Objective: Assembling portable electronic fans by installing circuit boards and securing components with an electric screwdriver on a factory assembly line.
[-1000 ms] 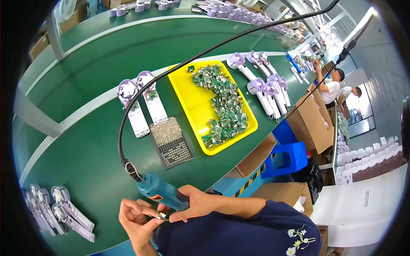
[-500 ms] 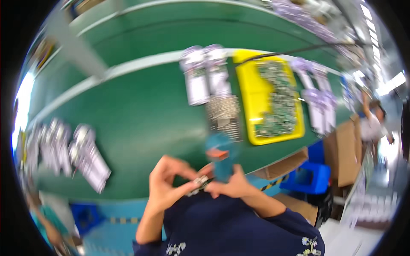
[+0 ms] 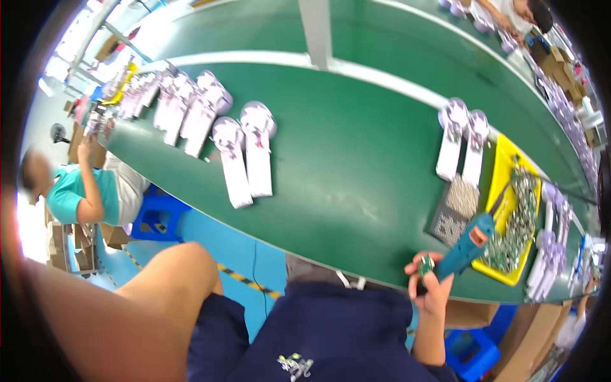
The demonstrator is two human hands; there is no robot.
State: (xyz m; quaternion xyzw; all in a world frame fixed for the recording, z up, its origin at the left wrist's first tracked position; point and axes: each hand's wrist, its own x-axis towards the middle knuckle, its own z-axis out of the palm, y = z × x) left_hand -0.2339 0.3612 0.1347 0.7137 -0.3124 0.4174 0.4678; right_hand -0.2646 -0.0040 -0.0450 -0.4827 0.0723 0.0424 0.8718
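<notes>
My right hand (image 3: 431, 288) is closed at the front edge of the green table. Its palm and fingers wrap a teal electric screwdriver (image 3: 470, 245) with an orange patch, tilted up to the right. Thumb and fingertips of the same hand pinch a small green circuit board (image 3: 426, 264). My left forearm (image 3: 153, 293) looms large and blurred at the lower left, bent up from the elbow; the hand on it is out of the picture. Just beyond the screwdriver lies a dark block (image 3: 455, 207) full of small metal pieces in rows.
Right of the block, a yellow tray (image 3: 498, 275) holds many circuit boards. White-and-lilac round-headed units (image 3: 258, 159) lie in groups at left; more (image 3: 453, 140) lie behind the block and beyond the tray. A co-worker in teal (image 3: 95, 197) sits at left near a blue stool (image 3: 156, 213).
My view has swung left. My hands, together at the circuit board before, are apart: the left has left the picture, the right keeps board and screwdriver.
</notes>
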